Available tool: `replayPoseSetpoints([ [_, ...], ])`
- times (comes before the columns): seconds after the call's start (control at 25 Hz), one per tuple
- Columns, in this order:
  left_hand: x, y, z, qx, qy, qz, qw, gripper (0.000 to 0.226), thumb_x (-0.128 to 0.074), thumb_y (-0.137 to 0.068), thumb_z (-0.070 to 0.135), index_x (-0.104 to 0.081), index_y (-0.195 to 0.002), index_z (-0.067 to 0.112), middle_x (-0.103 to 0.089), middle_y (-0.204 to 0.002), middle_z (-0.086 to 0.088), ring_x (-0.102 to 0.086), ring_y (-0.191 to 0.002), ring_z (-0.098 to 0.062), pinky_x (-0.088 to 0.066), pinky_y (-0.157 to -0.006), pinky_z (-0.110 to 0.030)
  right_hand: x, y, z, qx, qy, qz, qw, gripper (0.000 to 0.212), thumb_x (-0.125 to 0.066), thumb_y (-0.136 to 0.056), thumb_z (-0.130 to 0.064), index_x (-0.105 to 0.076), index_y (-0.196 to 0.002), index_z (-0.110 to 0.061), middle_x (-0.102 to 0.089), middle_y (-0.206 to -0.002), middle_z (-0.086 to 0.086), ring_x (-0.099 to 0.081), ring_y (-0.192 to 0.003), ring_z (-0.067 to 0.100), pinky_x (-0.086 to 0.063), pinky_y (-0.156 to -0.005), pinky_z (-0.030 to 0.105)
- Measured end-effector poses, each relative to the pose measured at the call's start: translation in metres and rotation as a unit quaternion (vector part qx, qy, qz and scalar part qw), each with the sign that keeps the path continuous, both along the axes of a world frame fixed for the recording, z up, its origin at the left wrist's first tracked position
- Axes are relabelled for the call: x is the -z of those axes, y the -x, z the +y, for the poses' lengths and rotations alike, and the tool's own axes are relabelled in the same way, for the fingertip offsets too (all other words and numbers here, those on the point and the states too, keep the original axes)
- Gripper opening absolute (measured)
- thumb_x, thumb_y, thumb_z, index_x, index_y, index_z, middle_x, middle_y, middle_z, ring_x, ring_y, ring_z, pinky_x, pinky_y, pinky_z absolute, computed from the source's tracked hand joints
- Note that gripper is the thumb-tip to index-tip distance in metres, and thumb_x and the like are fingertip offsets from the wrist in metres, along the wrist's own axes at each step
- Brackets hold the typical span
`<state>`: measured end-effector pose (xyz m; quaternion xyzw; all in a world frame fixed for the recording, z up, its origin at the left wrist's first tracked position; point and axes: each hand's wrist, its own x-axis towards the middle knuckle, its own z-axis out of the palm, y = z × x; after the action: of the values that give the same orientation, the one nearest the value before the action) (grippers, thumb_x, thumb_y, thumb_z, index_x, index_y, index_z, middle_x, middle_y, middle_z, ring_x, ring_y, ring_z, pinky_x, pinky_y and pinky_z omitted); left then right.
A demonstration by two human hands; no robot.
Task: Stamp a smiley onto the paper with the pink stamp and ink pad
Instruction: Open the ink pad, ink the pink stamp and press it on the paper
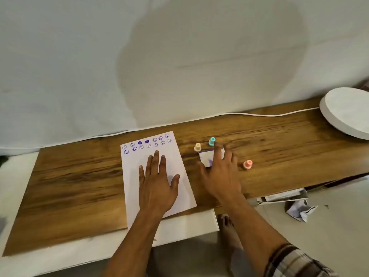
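My left hand [156,183] lies flat on the paper [175,156], fingers spread; my right hand [220,172], fingers splayed, covers the ink pad [205,157], pink stamp [248,164] at three o'clock.

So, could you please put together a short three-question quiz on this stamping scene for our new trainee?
1. True or false: the left hand lies flat on the paper.
2. Which stamp stands farthest to the right? A) the beige stamp B) the teal stamp C) the pink stamp
3. Fill in: the right hand is spread open over the ____, holding nothing.

Key
1. True.
2. C; it stands alone on the wooden board, right of the hand.
3. ink pad.
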<state>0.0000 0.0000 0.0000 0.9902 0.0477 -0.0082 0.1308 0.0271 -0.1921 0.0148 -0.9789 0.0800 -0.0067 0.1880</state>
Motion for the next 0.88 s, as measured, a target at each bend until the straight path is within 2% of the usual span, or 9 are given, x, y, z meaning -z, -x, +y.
replayPoseSetpoints([
  [0.12, 0.002, -0.009, -0.006, -0.018, 0.024, -0.023, 0.999, 0.080, -0.038, -0.091, 0.067, -0.028, -0.159, 0.025, -0.013, -0.172, 0.000, -0.010, -0.158, -0.024, 0.003, -0.127, -0.045, 0.010, -0.013, -0.002, 0.058, -0.013, 0.041, 0.997, 0.101, -0.055, -0.090, -0.074, -0.009, -0.162, -0.021, -0.023, -0.168, 0.017, -0.022, -0.153, 0.039, -0.034, -0.119, 0.051],
  [0.24, 0.002, -0.009, -0.013, -0.012, 0.045, -0.028, 0.999, 0.074, -0.047, -0.090, 0.063, -0.036, -0.154, 0.027, -0.018, -0.171, 0.000, -0.016, -0.157, -0.024, 0.004, -0.126, -0.042, 0.017, -0.016, -0.001, 0.058, 0.004, 0.044, 0.997, 0.104, -0.062, -0.088, -0.071, -0.011, -0.161, -0.016, -0.033, -0.163, 0.016, -0.031, -0.148, 0.036, -0.036, -0.117, 0.049],
  [0.56, 0.006, -0.006, -0.010, -0.025, 0.049, -0.012, 0.998, 0.071, -0.054, -0.091, 0.060, -0.041, -0.152, 0.027, -0.018, -0.171, -0.001, -0.019, -0.156, -0.026, -0.003, -0.128, -0.047, 0.014, -0.020, -0.003, 0.075, -0.058, 0.005, 0.996, 0.094, -0.067, -0.088, -0.063, -0.022, -0.157, -0.017, -0.043, -0.158, 0.011, -0.041, -0.142, 0.034, -0.042, -0.112, 0.046],
  [0.72, 0.007, -0.004, -0.009, -0.030, 0.060, -0.011, 0.998, 0.070, -0.055, -0.089, 0.059, -0.043, -0.150, 0.027, -0.021, -0.170, -0.002, -0.023, -0.155, -0.027, -0.005, -0.127, -0.047, 0.005, -0.034, -0.025, 0.092, -0.056, -0.050, 0.993, 0.093, -0.072, -0.087, -0.057, -0.026, -0.156, -0.015, -0.041, -0.158, 0.017, -0.040, -0.143, 0.037, -0.043, -0.113, 0.052],
  [0.88, 0.009, -0.002, -0.005, -0.031, 0.064, -0.018, 0.997, 0.070, -0.054, -0.088, 0.060, -0.045, -0.149, 0.026, -0.024, -0.169, -0.003, -0.025, -0.154, -0.028, -0.004, -0.126, -0.045, 0.005, -0.049, -0.053, 0.121, -0.043, -0.041, 0.991, 0.092, -0.071, -0.088, -0.057, -0.026, -0.157, -0.015, -0.038, -0.161, 0.018, -0.037, -0.145, 0.039, -0.040, -0.115, 0.055],
])
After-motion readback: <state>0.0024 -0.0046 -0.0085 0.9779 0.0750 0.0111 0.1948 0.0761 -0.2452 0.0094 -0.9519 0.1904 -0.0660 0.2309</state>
